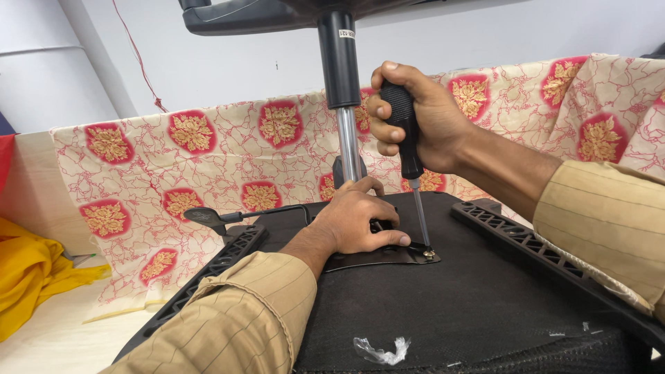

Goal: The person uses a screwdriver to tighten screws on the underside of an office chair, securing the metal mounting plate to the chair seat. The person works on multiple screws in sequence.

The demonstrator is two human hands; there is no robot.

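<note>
Gripping the black handle of a screwdriver [409, 149], the right hand [422, 118] has its fingers wrapped tight around the grip and holds the tool upright, its thin steel shaft running down to a screw [429, 253] at the corner of a dark metal plate [377, 257]. The left hand [357, 221] lies just beside that tip, palm down on the plate, fingers pressed together and the thumb stretched along the plate's edge toward the screw. The plate sits on the black fabric underside of an upturned office chair seat [457, 305], which fills the lower middle of the view. Rising from the plate behind the left hand is the chair's gas-lift column [344, 90], black above and shiny chrome below, with part of the chair base [242, 14] at the top edge. A black adjustment lever [208, 216] juts out to the left of the plate. Ribbed black plastic armrest brackets [526, 242] flank the seat on both sides. A scrap of clear plastic [379, 350] lies on the fabric near the bottom. Behind everything hangs a cream cloth with red and gold flowers [194, 159], and a yellow cloth [28, 270] sits at the far left.
</note>
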